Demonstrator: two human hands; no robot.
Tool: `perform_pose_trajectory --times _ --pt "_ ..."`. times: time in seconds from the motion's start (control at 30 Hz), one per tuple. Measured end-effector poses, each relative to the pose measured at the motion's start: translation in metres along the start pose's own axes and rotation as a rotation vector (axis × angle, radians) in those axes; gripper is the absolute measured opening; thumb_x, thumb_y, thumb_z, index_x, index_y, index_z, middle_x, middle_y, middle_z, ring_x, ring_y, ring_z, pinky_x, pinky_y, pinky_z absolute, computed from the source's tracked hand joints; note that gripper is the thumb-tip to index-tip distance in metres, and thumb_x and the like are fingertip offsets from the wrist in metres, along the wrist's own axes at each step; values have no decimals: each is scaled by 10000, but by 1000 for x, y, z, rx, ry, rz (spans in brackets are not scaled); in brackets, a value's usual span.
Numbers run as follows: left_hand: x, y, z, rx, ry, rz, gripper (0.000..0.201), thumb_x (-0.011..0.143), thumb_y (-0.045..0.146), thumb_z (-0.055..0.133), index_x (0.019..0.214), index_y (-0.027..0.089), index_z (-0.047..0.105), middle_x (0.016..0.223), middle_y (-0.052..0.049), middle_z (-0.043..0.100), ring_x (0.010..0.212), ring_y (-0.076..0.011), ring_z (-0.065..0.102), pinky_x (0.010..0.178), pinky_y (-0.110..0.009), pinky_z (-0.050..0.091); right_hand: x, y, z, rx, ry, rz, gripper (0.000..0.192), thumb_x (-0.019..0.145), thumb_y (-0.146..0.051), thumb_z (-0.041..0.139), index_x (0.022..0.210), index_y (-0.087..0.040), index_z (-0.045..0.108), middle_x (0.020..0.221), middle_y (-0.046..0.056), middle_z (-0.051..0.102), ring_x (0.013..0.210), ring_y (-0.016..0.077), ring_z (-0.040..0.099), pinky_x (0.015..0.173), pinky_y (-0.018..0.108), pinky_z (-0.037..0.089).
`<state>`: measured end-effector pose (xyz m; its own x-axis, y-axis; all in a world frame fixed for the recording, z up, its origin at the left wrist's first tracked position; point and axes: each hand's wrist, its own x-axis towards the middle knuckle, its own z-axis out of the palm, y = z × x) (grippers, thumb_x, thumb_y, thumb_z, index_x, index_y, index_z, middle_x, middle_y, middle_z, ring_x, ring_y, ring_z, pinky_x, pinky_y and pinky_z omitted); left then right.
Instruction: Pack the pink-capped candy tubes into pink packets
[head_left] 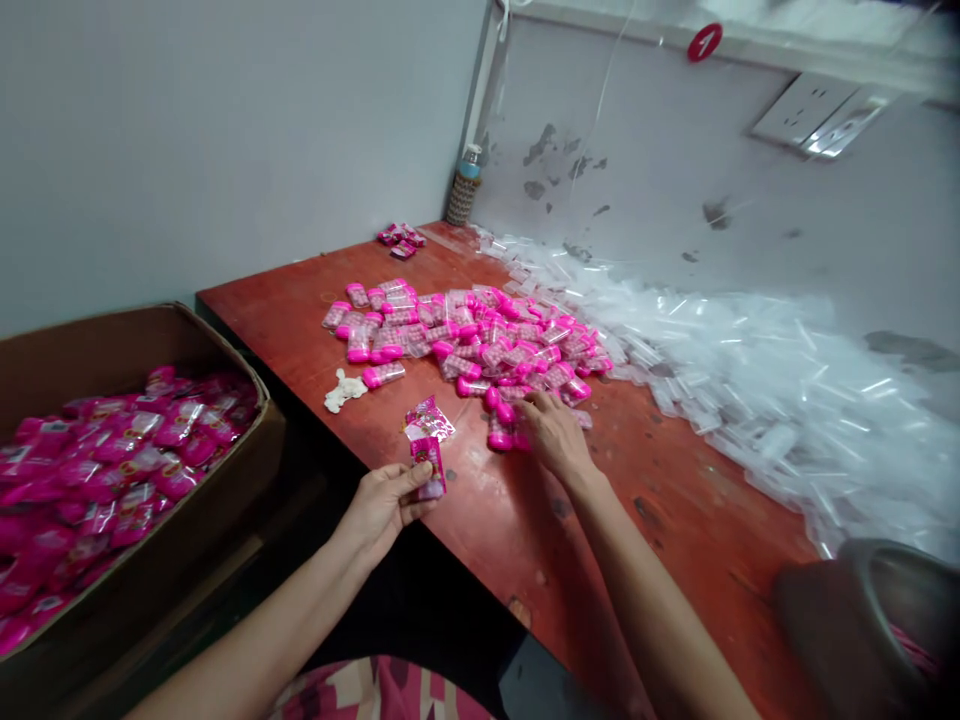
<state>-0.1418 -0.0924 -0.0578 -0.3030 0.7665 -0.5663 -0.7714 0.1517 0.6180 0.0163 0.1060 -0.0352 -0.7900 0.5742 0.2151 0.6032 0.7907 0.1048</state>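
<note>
My left hand is closed at the table's front edge, pinching a small pink printed packet between thumb and fingers. Just behind that packet lies a loose pink-and-white printed wrapper. My right hand is at the near side of a pile of small clear containers with bright pink caps. Its fingers curl down onto a pink-capped container; the fingertips are partly hidden. Pale pink contents show through the clear walls of the piled containers.
A cardboard box of pink packets stands left of the red table. Clear plastic sleeves are heaped along the wall. A grey bin is at right. A crumpled white scrap and a bottle are on the table.
</note>
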Motion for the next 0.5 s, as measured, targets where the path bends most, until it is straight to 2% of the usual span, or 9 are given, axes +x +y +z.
perform_pose_trajectory --times 0.17,0.27,0.33,0.43,0.5 --pt "4 -1 4 -196 48 -18 106 730 172 617 776 77 612 713 -98 670 560 -123 625 512 -205 534 7 3 4 -140 8 -26 251 861 -187 392 1060 -192 545 1018 101 571 925 234 462 748 318 295" --pt "4 -1 7 -294 112 -6 98 733 167 614 791 92 591 693 -79 662 602 -147 642 530 -221 541 -2 -1 3 -124 28 -5 209 863 -191 385 975 -148 556 945 111 598 914 238 486 727 312 306" --pt "4 -1 8 -345 132 -4 112 725 175 625 795 98 582 681 -72 657 625 -164 649 538 -230 543 -17 -14 3 -71 50 99 207 872 -236 376 940 -141 547 844 100 618 811 223 530 637 291 319" --pt "5 -2 7 -380 138 3 140 710 191 643 784 92 578 675 -77 652 630 -174 651 557 -239 546 -49 -43 4 37 48 278 236 890 -289 340 991 -175 519 769 65 633 676 193 561 520 262 294" --pt "6 -2 4 -392 135 19 136 703 185 649 772 92 579 680 -77 654 638 -177 652 576 -247 548 -70 -63 4 35 36 269 244 891 -284 329 1001 -195 528 795 75 635 687 196 566 513 262 296"
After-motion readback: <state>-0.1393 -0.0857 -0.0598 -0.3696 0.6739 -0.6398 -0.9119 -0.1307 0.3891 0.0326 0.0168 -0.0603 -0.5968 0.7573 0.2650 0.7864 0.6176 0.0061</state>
